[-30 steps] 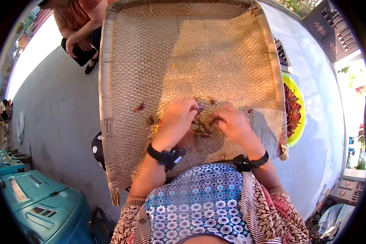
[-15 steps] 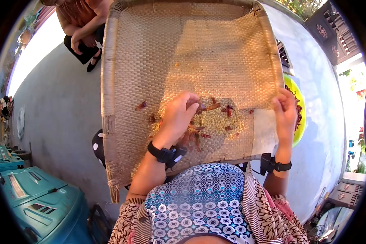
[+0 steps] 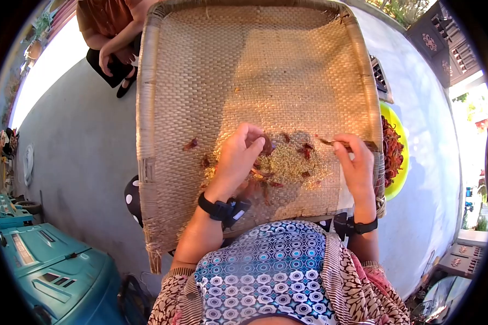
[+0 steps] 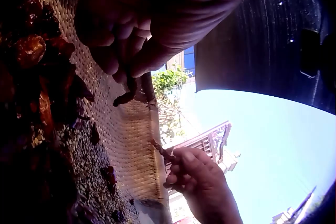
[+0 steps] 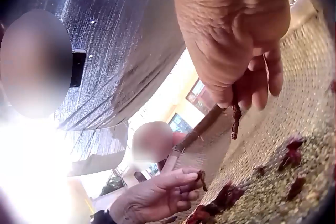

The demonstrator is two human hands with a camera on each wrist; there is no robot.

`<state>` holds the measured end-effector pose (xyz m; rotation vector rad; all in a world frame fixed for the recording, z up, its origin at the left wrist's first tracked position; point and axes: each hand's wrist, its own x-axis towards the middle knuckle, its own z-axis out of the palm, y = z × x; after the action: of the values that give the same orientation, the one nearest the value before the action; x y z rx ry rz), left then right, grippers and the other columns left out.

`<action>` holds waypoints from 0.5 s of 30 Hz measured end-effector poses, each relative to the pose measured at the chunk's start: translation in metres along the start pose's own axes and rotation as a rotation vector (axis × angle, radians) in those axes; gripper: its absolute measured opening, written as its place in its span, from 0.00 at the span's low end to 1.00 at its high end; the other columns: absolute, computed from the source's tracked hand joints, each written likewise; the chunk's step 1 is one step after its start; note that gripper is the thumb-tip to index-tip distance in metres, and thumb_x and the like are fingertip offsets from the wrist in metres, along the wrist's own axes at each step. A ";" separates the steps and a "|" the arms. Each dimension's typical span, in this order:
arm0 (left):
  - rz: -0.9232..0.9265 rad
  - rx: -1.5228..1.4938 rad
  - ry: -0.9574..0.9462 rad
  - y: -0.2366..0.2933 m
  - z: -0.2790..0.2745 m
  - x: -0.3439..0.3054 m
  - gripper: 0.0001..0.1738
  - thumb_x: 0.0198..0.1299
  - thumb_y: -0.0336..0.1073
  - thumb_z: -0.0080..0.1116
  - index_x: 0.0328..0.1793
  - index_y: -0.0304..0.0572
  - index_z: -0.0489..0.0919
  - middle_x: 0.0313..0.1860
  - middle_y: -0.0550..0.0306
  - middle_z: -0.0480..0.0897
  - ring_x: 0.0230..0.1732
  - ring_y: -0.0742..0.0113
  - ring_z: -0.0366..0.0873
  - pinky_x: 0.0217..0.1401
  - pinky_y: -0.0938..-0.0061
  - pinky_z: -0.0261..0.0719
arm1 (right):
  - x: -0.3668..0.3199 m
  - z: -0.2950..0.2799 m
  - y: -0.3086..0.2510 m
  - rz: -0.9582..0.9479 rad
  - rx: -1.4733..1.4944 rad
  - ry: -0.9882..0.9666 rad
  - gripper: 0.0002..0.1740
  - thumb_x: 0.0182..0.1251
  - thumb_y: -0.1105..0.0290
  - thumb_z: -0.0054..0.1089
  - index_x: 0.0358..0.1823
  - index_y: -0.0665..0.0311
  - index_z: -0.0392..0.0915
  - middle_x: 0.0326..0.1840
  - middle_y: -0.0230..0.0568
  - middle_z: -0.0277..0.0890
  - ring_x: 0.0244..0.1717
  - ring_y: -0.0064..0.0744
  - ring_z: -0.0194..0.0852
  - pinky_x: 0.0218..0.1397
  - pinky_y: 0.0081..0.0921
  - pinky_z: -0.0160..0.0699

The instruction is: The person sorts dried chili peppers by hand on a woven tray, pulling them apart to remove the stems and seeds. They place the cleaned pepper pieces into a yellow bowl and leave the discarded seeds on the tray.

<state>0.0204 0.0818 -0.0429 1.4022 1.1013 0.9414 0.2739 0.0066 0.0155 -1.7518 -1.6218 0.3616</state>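
My left hand (image 3: pixel 237 156) hovers over the near middle of a woven tray (image 3: pixel 287 59), pinching a dark, shrivelled dried chili (image 4: pixel 125 96) between thumb and fingers. Near the tray's right side, my right hand (image 3: pixel 358 167) pinches another dried chili (image 5: pixel 236 121) by one end, its free end pointing left in the head view. Pale chili seeds (image 3: pixel 293 165) lie spread between and below the hands, with red chili pieces (image 3: pixel 307 150) scattered over them. More reddish chili pieces (image 4: pixel 31 50) lie beneath the left hand, partly hidden by it in the head view.
Just past the tray's right rim stands a yellow-green basin (image 3: pixel 403 168) full of dried red chilies (image 3: pixel 391 149). A seated person (image 3: pixel 111 32) is at the far left. A teal lidded bin (image 3: pixel 65 276) stands at the near left.
My right hand went from the seeds beside the left hand out to the right rim by the basin, then came back over the tray holding a dried chili. The left hand has barely moved.
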 end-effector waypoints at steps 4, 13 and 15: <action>0.002 0.075 0.083 0.004 -0.002 0.000 0.08 0.64 0.30 0.62 0.46 0.36 0.78 0.36 0.58 0.84 0.37 0.72 0.81 0.41 0.74 0.79 | 0.001 -0.060 0.050 0.173 -0.197 0.368 0.10 0.69 0.72 0.61 0.50 0.64 0.79 0.43 0.38 0.81 0.41 0.28 0.78 0.49 0.24 0.76; -0.093 -0.077 -0.051 0.011 -0.004 0.001 0.09 0.63 0.30 0.64 0.45 0.36 0.77 0.37 0.57 0.85 0.40 0.74 0.82 0.40 0.79 0.78 | 0.005 0.012 0.005 0.141 0.184 -0.124 0.20 0.69 0.66 0.64 0.59 0.61 0.75 0.48 0.43 0.81 0.46 0.33 0.81 0.47 0.29 0.79; -0.083 -0.097 -0.118 0.012 -0.003 0.000 0.09 0.64 0.30 0.63 0.46 0.36 0.76 0.38 0.57 0.85 0.41 0.74 0.82 0.41 0.79 0.78 | 0.009 0.047 -0.014 -0.049 0.260 -0.196 0.20 0.68 0.67 0.65 0.59 0.62 0.75 0.44 0.43 0.82 0.43 0.31 0.82 0.45 0.26 0.79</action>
<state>0.0185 0.0826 -0.0308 1.3062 1.0044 0.8309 0.2348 0.0290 -0.0063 -1.5161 -1.6659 0.7062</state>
